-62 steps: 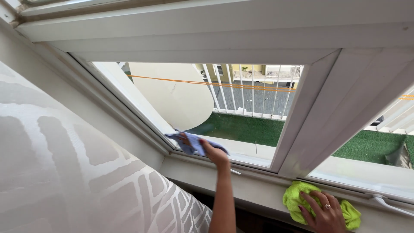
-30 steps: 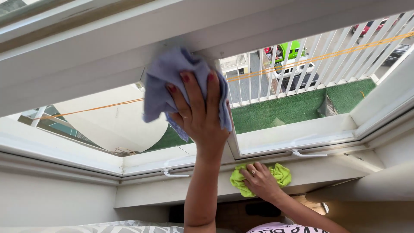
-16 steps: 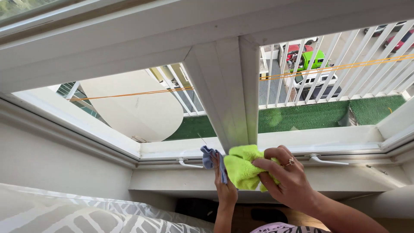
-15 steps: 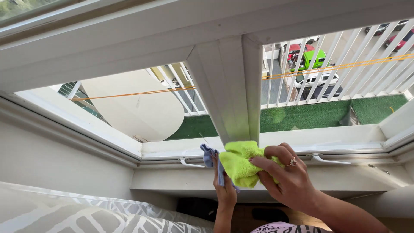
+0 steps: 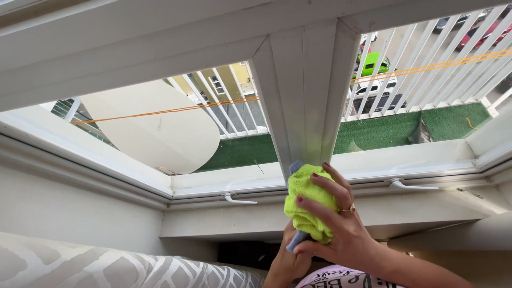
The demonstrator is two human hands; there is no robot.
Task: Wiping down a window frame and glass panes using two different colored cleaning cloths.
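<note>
My right hand (image 5: pixel 341 221) grips a bunched yellow-green cloth (image 5: pixel 306 201) and presses it against the foot of the white window post (image 5: pixel 306 96). Just below and behind it my left hand (image 5: pixel 288 262) holds a blue-grey cloth (image 5: pixel 295 241), mostly hidden by the green one; one tip of it shows above the green cloth at the post. Both hands are close together at the lower window frame (image 5: pixel 224 184).
Two white window handles (image 5: pixel 238 200) (image 5: pixel 409 185) lie on the bottom rail either side of the hands. Outside are a green-turf balcony (image 5: pixel 384 130), white railing (image 5: pixel 426 69), an orange line and a pale round tabletop (image 5: pixel 160 128). A patterned curtain (image 5: pixel 106 269) hangs at lower left.
My left hand came down from wiping the upper frame with the blue cloth to below the post. My right hand lifted the green cloth from the sill onto the post's base.
</note>
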